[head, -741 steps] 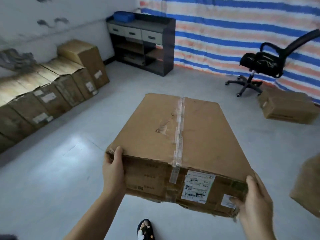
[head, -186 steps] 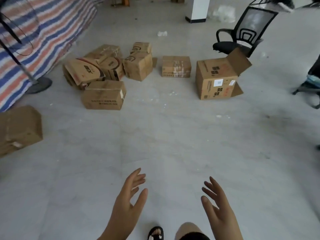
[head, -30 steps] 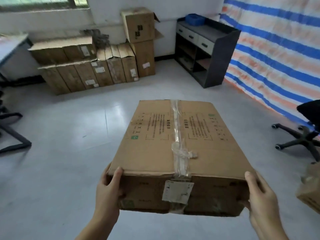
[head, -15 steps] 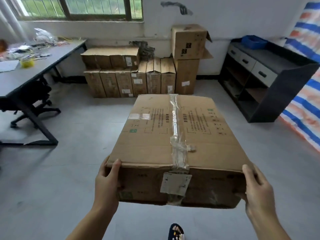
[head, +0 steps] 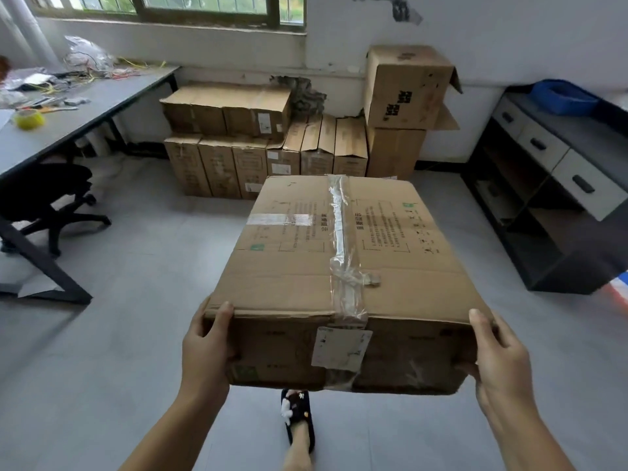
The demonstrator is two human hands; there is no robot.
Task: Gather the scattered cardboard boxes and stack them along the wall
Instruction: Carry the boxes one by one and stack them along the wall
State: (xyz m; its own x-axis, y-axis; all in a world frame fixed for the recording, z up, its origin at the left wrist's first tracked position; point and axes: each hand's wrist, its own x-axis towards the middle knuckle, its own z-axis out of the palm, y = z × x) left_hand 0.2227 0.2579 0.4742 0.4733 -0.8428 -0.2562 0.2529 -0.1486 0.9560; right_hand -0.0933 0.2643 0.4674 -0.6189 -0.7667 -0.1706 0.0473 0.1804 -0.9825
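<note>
Stacked boxes (head: pixel 292 144) line the far wall under the window, a grey desk (head: pixel 68 130) to their left. A taped cardboard box (head: pixel 339 260) is held above the floor; the left hand (head: pixel 207 348) and right hand (head: pixel 499 355) grip its near corners, thumbs on top, fingers probably curled underneath

Grey desk (head: pixel 85 110), black chair (head: pixel 47 195), perhaps a blue tray (head: pixel 564 96).

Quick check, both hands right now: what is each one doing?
Left hand: closed, gripping the near left corner of the cardboard box.
Right hand: closed, gripping the box's near right corner.
</note>
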